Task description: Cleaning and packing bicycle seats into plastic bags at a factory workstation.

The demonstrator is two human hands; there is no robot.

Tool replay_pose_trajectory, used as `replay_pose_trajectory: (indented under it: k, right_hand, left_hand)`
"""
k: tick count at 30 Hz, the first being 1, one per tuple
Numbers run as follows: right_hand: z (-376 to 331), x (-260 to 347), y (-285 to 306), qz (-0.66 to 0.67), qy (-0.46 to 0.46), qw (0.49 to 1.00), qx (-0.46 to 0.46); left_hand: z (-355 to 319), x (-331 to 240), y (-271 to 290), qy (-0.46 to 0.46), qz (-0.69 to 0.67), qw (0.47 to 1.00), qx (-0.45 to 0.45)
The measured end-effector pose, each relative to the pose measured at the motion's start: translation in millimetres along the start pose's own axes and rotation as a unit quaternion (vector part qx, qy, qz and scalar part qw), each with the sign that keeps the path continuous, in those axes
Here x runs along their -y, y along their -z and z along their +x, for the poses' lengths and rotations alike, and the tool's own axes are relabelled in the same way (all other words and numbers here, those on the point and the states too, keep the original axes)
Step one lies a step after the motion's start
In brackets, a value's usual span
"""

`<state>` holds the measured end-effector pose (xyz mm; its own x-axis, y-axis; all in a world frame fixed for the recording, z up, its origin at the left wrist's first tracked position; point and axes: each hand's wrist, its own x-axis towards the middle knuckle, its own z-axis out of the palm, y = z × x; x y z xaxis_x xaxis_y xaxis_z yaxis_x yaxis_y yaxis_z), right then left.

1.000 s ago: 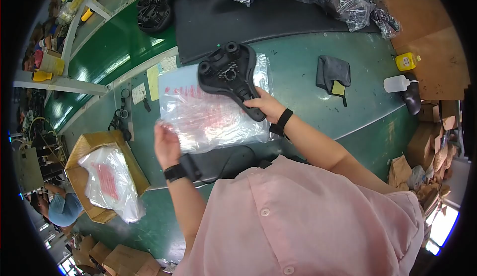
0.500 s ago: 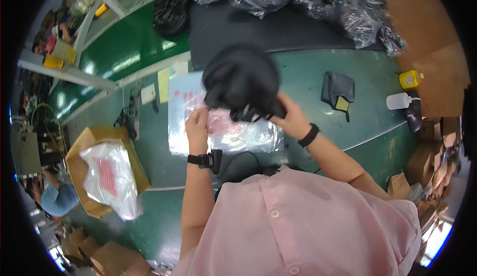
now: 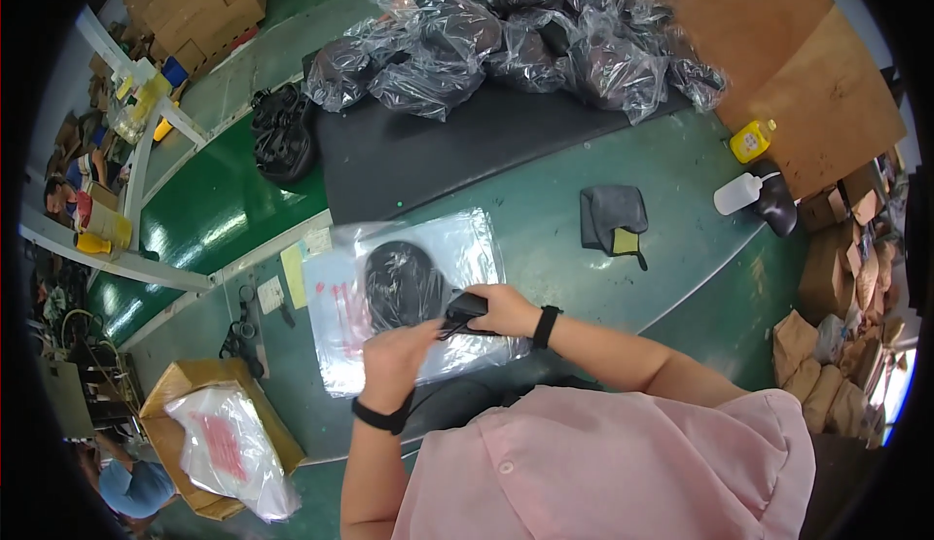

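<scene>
A rounded black item (image 3: pixel 401 282) lies mostly inside a clear plastic bag (image 3: pixel 362 253), on a stack of flat clear bags (image 3: pixel 336 370) with red print. A narrower black end of the item sticks out toward me. My right hand (image 3: pixel 504 310) is closed around that end. My left hand (image 3: pixel 397 353) is beside it, its fingers pinched at the near edge of the bag and close to the black end. The fingertips are partly blurred. What exact kind of thing the black item is does not show.
Several bagged black items (image 3: pixel 457 49) lie on a black mat (image 3: pixel 418 156) at the back. To the right are a dark cloth pouch (image 3: pixel 613 219), a yellow bottle (image 3: pixel 751 141) and a white squeeze bottle (image 3: pixel 739 193). A carton (image 3: pixel 277 414) with plastic bags stands at the left.
The black item has come down from above the bag stack and is now mostly inside a clear bag. My hands have moved closer together, and the view has shifted.
</scene>
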<state>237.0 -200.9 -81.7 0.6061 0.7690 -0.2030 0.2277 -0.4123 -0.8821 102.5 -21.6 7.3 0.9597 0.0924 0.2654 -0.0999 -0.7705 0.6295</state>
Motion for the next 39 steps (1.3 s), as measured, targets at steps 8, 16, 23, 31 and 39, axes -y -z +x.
replay_pose_trajectory:
  k: [8,16,23,31,39]
  right_hand:
    - [-2,-20,-20,0.298,-0.145,0.938,-0.102]
    - [43,20,95,0.309,-0.206,0.921,-0.115]
    - [205,10,264,0.489,0.030,0.832,-0.262]
    - [253,-113,76,-0.428,-0.033,0.889,-0.161]
    - [251,-85,68,-0.437,-0.057,0.880,-0.176]
  left_hand:
    - [14,-70,-71,-0.212,-0.080,0.949,0.221]
    - [56,-68,-38,-0.144,-0.156,0.977,0.036]
    - [30,124,19,0.307,-0.282,0.903,-0.100]
    - [125,320,67,0.444,-0.311,0.802,-0.251]
    - [238,402,20,0.502,-0.316,0.719,-0.363]
